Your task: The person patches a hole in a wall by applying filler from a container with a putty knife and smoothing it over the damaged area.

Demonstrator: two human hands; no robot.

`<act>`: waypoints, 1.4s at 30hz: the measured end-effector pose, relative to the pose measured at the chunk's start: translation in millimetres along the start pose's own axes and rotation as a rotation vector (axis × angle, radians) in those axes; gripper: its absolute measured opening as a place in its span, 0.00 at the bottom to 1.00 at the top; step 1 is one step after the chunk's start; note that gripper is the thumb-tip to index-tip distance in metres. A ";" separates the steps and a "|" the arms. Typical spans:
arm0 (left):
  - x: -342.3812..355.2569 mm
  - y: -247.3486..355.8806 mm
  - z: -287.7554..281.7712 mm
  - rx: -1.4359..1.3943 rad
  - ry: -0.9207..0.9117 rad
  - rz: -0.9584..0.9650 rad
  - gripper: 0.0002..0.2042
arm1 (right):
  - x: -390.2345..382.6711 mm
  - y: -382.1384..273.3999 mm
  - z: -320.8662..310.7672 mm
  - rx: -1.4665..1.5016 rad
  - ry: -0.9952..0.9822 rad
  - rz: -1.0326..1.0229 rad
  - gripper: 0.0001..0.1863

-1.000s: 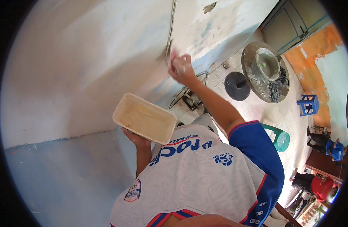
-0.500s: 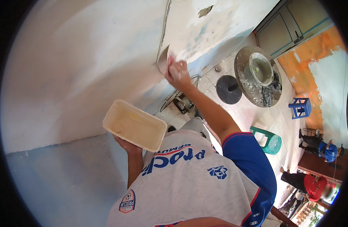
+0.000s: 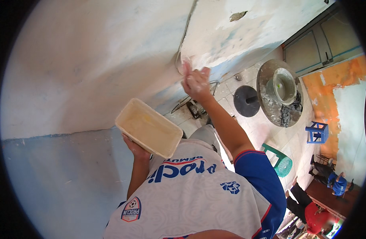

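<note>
My left hand [image 3: 137, 149] grips a rectangular cream-coloured tub [image 3: 149, 127] from below and along its near side. Pale, wet-looking filler coats the inside of the tub, with a yellowish patch at the far end. My right hand [image 3: 197, 83], smeared white, is closed close to the wall [image 3: 111, 71], beside a cable [image 3: 186, 32] that runs down it. One finger or the thumb points up toward the wall. The flat scraper seen in this hand a moment ago hardly shows now, hidden or turned edge-on. The wall is patchy white above and blue below.
A round table [image 3: 270, 85] at the right bears a bucket [image 3: 284, 86] and dark plastic. Near it are a round black base [image 3: 246, 101], a blue stool [image 3: 317, 132] and a green stool [image 3: 279, 161]. Two people, one in blue [image 3: 337, 184], one in red [image 3: 315, 218], are farther right.
My right hand has shifted slightly right and down and turned, so the scraper's blade no longer shows. The tub has moved a little right and up. The whole view has swung slightly.
</note>
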State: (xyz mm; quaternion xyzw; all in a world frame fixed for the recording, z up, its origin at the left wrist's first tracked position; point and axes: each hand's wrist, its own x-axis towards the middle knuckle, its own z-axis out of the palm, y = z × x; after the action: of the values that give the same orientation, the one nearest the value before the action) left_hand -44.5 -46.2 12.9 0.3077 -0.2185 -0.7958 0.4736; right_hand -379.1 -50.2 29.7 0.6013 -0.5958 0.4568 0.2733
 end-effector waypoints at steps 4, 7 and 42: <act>-6.2 -3.9 1.5 0.011 0.045 0.005 0.36 | 15.4 49.6 -25.6 -0.286 0.146 0.216 0.14; -4.0 -8.3 3.7 -0.018 0.067 -0.038 0.36 | 27.6 76.5 -18.4 -0.343 0.393 0.357 0.13; -17.8 -29.4 24.4 0.011 0.026 -0.084 0.36 | 1.6 68.6 -43.2 -0.194 0.097 0.102 0.10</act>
State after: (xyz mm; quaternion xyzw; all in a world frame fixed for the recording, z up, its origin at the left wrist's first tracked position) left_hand -73.4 -15.6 16.6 0.3295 -0.2036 -0.8098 0.4406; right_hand -455.3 -22.9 35.0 0.5180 -0.6532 0.4390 0.3352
